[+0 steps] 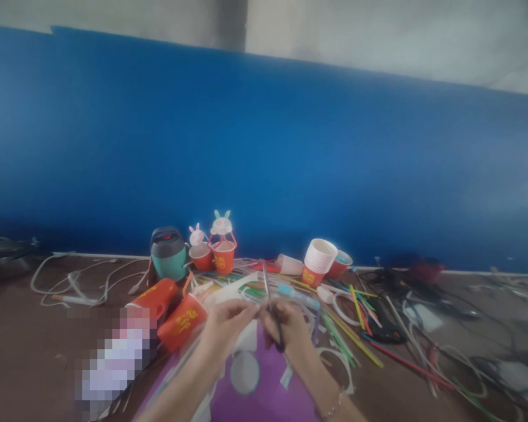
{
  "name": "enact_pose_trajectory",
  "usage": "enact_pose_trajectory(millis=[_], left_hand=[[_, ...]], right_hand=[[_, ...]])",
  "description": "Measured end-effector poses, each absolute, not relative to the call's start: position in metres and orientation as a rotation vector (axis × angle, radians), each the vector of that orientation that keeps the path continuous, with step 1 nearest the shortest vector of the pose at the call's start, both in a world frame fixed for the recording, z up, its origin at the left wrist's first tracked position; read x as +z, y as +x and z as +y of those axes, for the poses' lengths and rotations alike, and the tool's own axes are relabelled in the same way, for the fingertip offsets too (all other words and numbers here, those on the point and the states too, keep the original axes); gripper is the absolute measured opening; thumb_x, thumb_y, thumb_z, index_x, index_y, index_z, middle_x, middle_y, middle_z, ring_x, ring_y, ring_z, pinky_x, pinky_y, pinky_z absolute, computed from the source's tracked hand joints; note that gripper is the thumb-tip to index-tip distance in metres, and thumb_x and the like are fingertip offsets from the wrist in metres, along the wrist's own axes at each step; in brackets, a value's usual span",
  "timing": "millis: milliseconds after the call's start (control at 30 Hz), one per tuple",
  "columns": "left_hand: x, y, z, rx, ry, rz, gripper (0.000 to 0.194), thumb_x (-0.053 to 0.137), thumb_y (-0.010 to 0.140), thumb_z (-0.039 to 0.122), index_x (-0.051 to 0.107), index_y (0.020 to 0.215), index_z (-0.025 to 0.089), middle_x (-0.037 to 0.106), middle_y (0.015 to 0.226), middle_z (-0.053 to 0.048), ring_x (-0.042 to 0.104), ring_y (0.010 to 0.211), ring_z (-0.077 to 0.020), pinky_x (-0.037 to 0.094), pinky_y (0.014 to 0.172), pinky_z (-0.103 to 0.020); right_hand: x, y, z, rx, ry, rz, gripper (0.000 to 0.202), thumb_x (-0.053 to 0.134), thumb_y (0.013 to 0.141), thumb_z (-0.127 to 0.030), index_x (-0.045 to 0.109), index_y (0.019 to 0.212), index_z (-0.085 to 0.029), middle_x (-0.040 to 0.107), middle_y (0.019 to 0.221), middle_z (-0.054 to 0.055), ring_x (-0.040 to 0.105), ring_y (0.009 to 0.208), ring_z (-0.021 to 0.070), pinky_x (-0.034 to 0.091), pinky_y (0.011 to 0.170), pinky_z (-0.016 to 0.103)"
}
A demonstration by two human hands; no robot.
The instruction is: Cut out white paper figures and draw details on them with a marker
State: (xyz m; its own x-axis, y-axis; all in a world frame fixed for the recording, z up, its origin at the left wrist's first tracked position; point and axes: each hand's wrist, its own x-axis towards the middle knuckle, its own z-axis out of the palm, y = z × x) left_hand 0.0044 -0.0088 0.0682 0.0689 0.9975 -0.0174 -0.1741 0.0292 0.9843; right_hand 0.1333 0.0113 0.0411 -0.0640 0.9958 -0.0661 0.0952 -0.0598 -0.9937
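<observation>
My right hand (291, 329) is closed around a pair of scissors (266, 287), whose blades point up and away from me. Close beside it, my left hand (229, 322) has its thumb and fingers pinched together. Whatever is between those fingertips is too blurred to name. White paper (246, 340) lies just below the left fingertips. Under both hands is a purple sheet (264, 392), with a round white paper disc (245, 373) on it. A white paper ring (341, 366) lies right of my right wrist.
Coloured sticks (356, 340) lie scattered to the right. At the back stand a stack of paper cups (319, 261), a cup with a rabbit figure (223, 257) and a green-grey bottle (168, 258). Red cups (182, 322) lie left. Cables (88, 284) cross both sides; a blue panel (264, 152) rises behind.
</observation>
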Motion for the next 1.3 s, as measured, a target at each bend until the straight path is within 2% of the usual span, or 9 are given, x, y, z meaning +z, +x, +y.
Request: enact_pose_trajectory(millis=[133, 200, 333, 400, 467, 667, 900, 1167, 1300], left_hand=[[0.069, 0.006, -0.008, 1.214, 1.141, 1.024, 0.023, 0.070, 0.070, 0.040, 0.071, 0.063, 0.018, 0.066, 0.062, -0.005, 0.059, 0.068, -0.0218, 0.042, 0.069, -0.032], [0.067, 0.005, -0.008, 1.204, 1.155, 1.060, 0.016, 0.068, 0.069, 0.034, 0.071, 0.066, 0.018, 0.068, 0.068, -0.005, 0.059, 0.072, -0.0219, 0.041, 0.070, -0.031], [0.064, 0.000, -0.007, 1.256, 1.142, 1.149, 0.011, 0.057, 0.066, 0.023, 0.067, 0.065, 0.019, 0.066, 0.072, -0.003, 0.056, 0.073, -0.0185, 0.040, 0.069, -0.028], [0.064, -0.003, -0.007, 1.293, 1.175, 1.172, 0.019, 0.051, 0.073, 0.027, 0.065, 0.062, 0.019, 0.065, 0.074, -0.003, 0.055, 0.077, -0.0187, 0.040, 0.072, -0.028], [0.065, -0.004, -0.007, 1.274, 1.230, 1.162, 0.025, 0.050, 0.078, 0.035, 0.065, 0.066, 0.019, 0.064, 0.075, -0.003, 0.055, 0.079, -0.0195, 0.040, 0.072, -0.028], [0.063, 0.000, -0.002, 1.189, 1.289, 1.147, 0.021, 0.066, 0.069, 0.034, 0.060, 0.059, 0.017, 0.053, 0.060, 0.001, 0.045, 0.060, -0.0133, 0.032, 0.059, -0.025], [0.055, 0.002, 0.001, 1.163, 1.248, 1.126, 0.026, 0.070, 0.065, 0.039, 0.058, 0.057, 0.017, 0.049, 0.054, 0.003, 0.038, 0.052, -0.0106, 0.027, 0.052, -0.025], [0.065, -0.004, -0.005, 1.291, 1.173, 1.009, 0.027, 0.065, 0.075, 0.044, 0.061, 0.069, 0.018, 0.057, 0.065, 0.000, 0.050, 0.065, -0.0147, 0.037, 0.062, -0.025], [0.066, -0.005, -0.005, 1.382, 1.157, 1.059, 0.022, 0.063, 0.078, 0.038, 0.060, 0.070, 0.018, 0.056, 0.067, 0.001, 0.049, 0.067, -0.0138, 0.037, 0.064, -0.024]], right_hand=[[0.040, 0.132, 0.011, 1.241, -1.277, -1.275, 0.039, 0.073, 0.058, -0.052, 0.053, 0.065, -0.020, 0.041, 0.030, -0.009, 0.041, 0.025, 0.0096, 0.030, 0.025, 0.018], [0.042, 0.135, 0.011, 1.262, -1.282, -1.279, 0.041, 0.071, 0.058, -0.055, 0.052, 0.064, -0.020, 0.042, 0.029, -0.008, 0.041, 0.025, 0.0100, 0.029, 0.025, 0.019], [0.061, 0.143, 0.002, 1.261, -1.164, -1.410, 0.042, 0.062, 0.070, -0.057, 0.050, 0.054, -0.020, 0.046, 0.032, -0.004, 0.040, 0.028, 0.0083, 0.030, 0.031, 0.019], [0.072, 0.146, -0.004, 1.206, -1.171, -1.447, 0.041, 0.059, 0.077, -0.052, 0.050, 0.053, -0.020, 0.048, 0.034, -0.003, 0.039, 0.030, 0.0075, 0.029, 0.033, 0.019], [0.078, 0.148, -0.007, 1.212, -1.194, -1.484, 0.040, 0.060, 0.076, -0.050, 0.050, 0.052, -0.020, 0.048, 0.033, -0.003, 0.037, 0.030, 0.0070, 0.028, 0.034, 0.019], [0.077, 0.146, -0.002, 1.325, -1.139, -1.469, 0.042, 0.065, 0.065, -0.058, 0.052, 0.056, -0.019, 0.047, 0.032, -0.003, 0.040, 0.028, 0.0090, 0.027, 0.031, 0.020], [0.079, 0.147, -0.004, 1.260, -1.175, -1.463, 0.042, 0.064, 0.068, -0.058, 0.054, 0.058, -0.019, 0.048, 0.033, -0.003, 0.045, 0.031, 0.0107, 0.033, 0.034, 0.020], [0.058, 0.143, -0.001, 1.324, -1.101, -1.489, 0.025, 0.065, 0.071, -0.041, 0.053, 0.068, -0.019, 0.052, 0.042, -0.006, 0.050, 0.036, 0.0099, 0.041, 0.037, 0.020], [0.050, 0.135, -0.004, 1.425, -1.035, -1.490, 0.029, 0.066, 0.069, -0.043, 0.052, 0.070, -0.019, 0.050, 0.046, -0.008, 0.049, 0.036, 0.0076, 0.042, 0.037, 0.019]])
